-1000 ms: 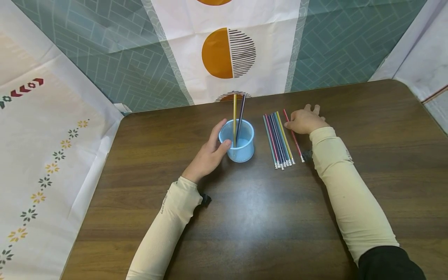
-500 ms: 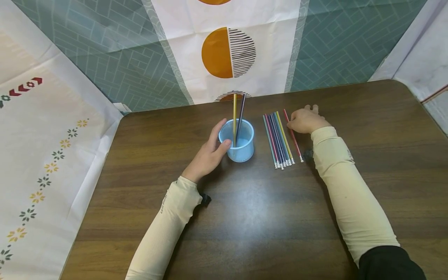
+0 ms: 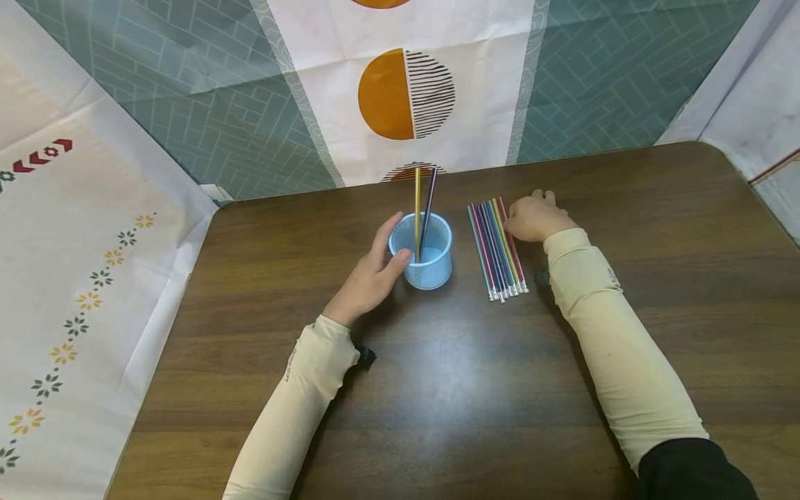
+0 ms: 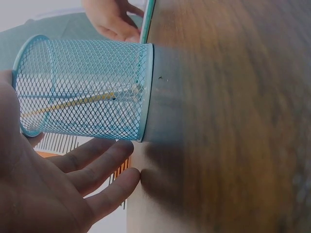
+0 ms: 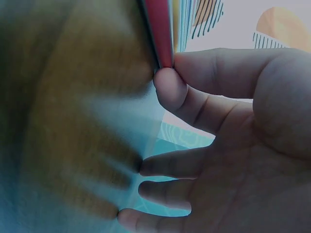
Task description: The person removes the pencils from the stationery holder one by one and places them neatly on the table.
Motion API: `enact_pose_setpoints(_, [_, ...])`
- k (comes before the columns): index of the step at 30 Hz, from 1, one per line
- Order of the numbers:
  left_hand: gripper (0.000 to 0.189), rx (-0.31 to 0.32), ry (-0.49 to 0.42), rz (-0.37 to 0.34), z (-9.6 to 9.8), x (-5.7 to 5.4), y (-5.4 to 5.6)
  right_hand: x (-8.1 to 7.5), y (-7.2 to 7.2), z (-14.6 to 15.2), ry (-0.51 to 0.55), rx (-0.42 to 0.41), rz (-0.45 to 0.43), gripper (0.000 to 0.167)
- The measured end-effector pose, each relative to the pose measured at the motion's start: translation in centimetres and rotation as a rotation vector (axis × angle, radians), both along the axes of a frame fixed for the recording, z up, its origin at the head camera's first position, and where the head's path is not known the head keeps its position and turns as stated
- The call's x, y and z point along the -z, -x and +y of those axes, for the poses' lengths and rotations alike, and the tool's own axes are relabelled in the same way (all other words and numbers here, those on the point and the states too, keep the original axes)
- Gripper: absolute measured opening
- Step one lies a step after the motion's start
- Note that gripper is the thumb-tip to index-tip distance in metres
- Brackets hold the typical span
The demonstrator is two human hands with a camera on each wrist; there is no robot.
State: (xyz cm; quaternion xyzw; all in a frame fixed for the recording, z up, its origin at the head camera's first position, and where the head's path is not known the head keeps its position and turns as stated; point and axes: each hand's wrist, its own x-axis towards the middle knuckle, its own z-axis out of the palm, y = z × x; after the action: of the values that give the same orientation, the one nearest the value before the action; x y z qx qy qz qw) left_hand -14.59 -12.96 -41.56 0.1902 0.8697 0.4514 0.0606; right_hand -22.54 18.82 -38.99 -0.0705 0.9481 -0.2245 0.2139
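A light-blue mesh pencil cup [image 3: 432, 275] stands upright on the table, with a gold pencil [image 3: 417, 194] and a dark pencil [image 3: 430, 194] leaning inside. My left hand [image 3: 367, 281] holds the cup from its left side, thumb and index finger about the rim; the other fingers [image 4: 114, 194] stretch out below it in the left wrist view. To the cup's right lies a row of pencils [image 3: 490, 243], side by side, their eraser ends toward me. At the row's right edge my right hand [image 3: 539, 217] pinches a red pencil [image 5: 160, 29] between thumb and index finger, remaining fingers spread.
The brown wooden table [image 3: 437, 417] reaches a cloth-covered wall [image 3: 594, 83] at the back. A white patterned cloth [image 3: 94, 243] hangs along the left side. A small black object [image 3: 366, 357] sits at the left wrist.
My right hand has slid the red pencil leftward, from a little apart to right beside the row. The left hand and the cup have stayed in place.
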Motion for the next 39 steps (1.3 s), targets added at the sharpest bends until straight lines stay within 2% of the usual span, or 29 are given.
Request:
enact_pose_setpoints(11, [0.072, 0.000, -0.003, -0.007, -0.04, 0.02, 0.04, -0.05, -0.02, -0.08, -0.001, -0.004, 0.004, 0.030])
enact_pose_setpoints(19, [0.066, 0.001, -0.014, -0.013, -0.06, 0.04, 0.00, -0.04, 0.05, -0.26, -0.004, -0.007, 0.009, 0.033])
enact_pose_setpoints(39, [0.068, 0.002, -0.022, -0.008, 0.05, 0.12, -0.02, 0.08, 0.03, -0.11, 0.010, -0.003, 0.008, 0.034])
